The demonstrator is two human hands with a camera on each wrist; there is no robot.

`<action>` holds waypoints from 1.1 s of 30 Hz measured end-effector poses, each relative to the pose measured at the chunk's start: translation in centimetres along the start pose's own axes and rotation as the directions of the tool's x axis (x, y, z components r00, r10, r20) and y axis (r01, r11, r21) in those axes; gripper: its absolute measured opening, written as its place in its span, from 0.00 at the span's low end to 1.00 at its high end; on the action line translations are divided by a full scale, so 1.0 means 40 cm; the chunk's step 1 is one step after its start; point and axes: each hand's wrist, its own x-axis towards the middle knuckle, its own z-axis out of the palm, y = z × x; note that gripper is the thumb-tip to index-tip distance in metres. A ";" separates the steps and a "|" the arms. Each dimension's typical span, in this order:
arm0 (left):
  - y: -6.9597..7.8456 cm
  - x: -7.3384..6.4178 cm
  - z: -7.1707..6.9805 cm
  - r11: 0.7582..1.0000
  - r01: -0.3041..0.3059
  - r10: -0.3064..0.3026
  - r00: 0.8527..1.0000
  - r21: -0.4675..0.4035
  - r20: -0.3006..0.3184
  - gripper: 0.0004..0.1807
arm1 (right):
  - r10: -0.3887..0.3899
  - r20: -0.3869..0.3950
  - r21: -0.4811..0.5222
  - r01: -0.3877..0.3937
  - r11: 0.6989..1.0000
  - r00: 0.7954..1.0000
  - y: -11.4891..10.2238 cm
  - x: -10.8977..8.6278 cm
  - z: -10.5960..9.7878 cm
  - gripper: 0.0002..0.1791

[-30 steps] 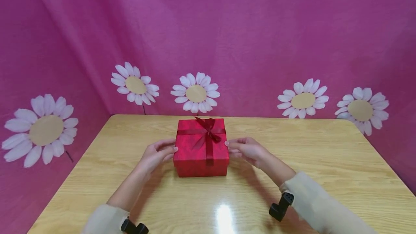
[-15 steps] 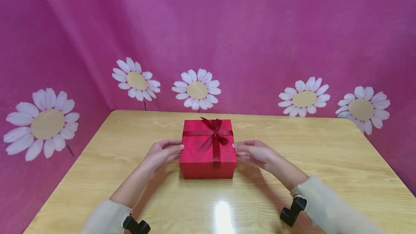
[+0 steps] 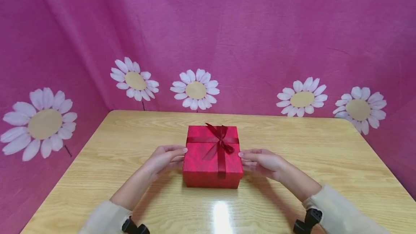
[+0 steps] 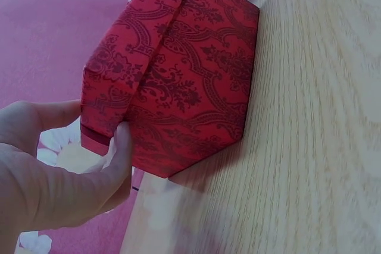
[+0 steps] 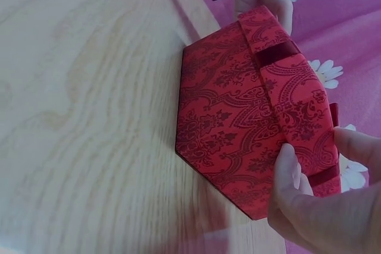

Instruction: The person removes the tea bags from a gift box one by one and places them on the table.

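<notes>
A red gift box (image 3: pixel 201 165) with a dark floral pattern sits on the table, its lid (image 4: pixel 119 52) on. Dark red ribbon crosses the lid and ends in a bow (image 3: pixel 222 143). At the box's left side, my left hand (image 3: pixel 165 160) pinches the lid's side, thumb at the top edge and fingertips at the lower rim. My right hand (image 3: pixel 264 163) holds the opposite side in the same way. Both wrist views show fingertips at the seam between lid and base. The inside of the box is hidden.
Pale wood-grain table (image 3: pixel 113 143) runs under the box, with a bright light reflection near the front. A pink curtain (image 3: pixel 247 46) with large white daisies hangs behind and to the left. Black wrist cameras sit on both sleeves.
The box has slid to the right and nearer to me across the table. Both hands have moved along with it, keeping their hold on its sides.
</notes>
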 end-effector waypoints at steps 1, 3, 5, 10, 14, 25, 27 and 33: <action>0.000 -0.001 0.001 1.000 -0.002 0.002 1.000 0.000 0.005 0.25 | 0.002 0.001 0.004 -0.002 1.000 1.000 0.001 -0.003 0.000 0.37; 0.001 -0.004 0.003 1.000 -0.008 0.008 0.999 0.008 0.031 0.25 | 0.000 0.006 0.006 0.000 1.000 1.000 0.004 -0.010 -0.002 0.37; 0.002 -0.007 0.005 1.000 -0.006 0.005 0.999 0.018 0.053 0.24 | 0.001 0.017 0.013 -0.002 1.000 1.000 0.008 -0.017 -0.004 0.37; 0.001 -0.016 0.008 1.000 0.008 -0.011 0.994 0.020 0.110 0.20 | -0.010 0.063 0.039 0.007 0.999 0.998 0.028 -0.032 -0.017 0.31; -0.006 -0.018 0.005 0.999 0.003 -0.008 0.986 0.032 0.167 0.20 | -0.006 0.085 0.060 0.001 0.998 0.996 0.039 -0.041 -0.024 0.29; -0.014 -0.036 0.007 0.998 -0.014 -0.002 0.963 0.057 0.271 0.25 | 0.008 0.094 0.046 -0.013 0.999 0.996 0.061 -0.071 -0.031 0.28; -0.016 -0.039 0.009 0.999 -0.019 0.005 0.959 0.048 0.283 0.25 | 0.007 0.098 0.044 -0.012 0.999 0.995 0.064 -0.077 -0.033 0.28; -0.019 -0.048 0.014 0.999 -0.021 0.010 0.954 0.033 0.300 0.24 | 0.005 0.126 0.043 -0.011 0.999 0.992 0.069 -0.089 -0.034 0.28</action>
